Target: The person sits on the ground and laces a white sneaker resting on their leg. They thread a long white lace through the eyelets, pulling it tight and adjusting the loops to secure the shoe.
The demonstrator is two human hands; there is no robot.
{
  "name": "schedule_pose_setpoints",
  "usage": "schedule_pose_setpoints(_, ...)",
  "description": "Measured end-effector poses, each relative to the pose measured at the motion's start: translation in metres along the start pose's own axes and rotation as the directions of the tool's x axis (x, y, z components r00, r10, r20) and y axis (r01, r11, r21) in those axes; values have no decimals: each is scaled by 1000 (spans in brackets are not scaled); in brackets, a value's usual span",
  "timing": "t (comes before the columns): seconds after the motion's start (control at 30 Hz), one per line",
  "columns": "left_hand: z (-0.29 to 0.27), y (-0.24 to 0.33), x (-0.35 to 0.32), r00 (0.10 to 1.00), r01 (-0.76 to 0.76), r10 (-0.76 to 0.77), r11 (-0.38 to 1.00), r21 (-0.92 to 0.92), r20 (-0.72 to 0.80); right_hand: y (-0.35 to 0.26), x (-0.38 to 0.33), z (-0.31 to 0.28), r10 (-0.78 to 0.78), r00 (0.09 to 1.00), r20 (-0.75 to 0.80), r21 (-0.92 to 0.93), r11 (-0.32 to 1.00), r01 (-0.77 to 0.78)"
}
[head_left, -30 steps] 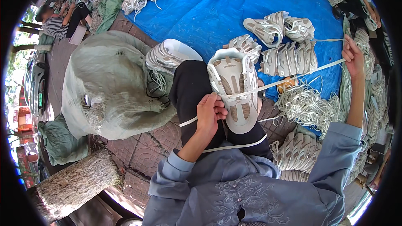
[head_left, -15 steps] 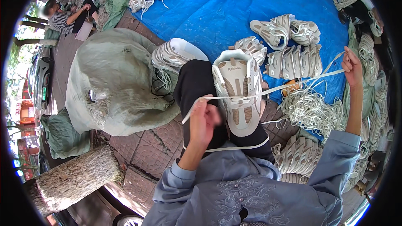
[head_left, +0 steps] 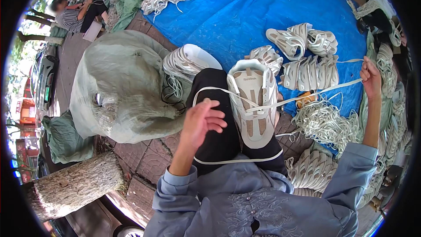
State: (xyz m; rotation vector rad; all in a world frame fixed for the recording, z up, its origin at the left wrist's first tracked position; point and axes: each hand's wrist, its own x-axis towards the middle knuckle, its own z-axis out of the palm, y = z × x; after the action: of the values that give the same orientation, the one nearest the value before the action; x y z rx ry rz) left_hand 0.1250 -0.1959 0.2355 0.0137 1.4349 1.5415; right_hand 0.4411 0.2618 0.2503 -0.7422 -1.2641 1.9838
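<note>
Left fingers spread loosely

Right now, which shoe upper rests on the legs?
The single upper between left hand and right hand; other uppers lie bunched, some on the blue tarp.

The right hand is holding a pale lace out to the right; it is crossing a beige shoe upper. The left hand is hovering, fingers spread (a lace loop is lying on its far side).
</note>
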Motion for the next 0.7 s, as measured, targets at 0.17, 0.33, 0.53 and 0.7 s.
schedule_pose_setpoints(0.17,31,-14,18,997,51,-52,998,-20,-61,13,-1,8,23,1000,17,-33,999,-22)
schedule_pose_setpoints(0.33,25,-12,51,984,-152,144,986,-65,-104,16,-6,12,27,994,103,-13,1000,-25)
schedule_pose_setpoints(0.53,-23,26,19,860,-501,478,857,-119,-180,-8,6,-22,-53,999,-11,138,989,54)
schedule_pose_setpoints(0.7,-149,89,-11,903,-389,421,710,-586,-90,-48,19,-99,-131,991,-2,125,984,131)
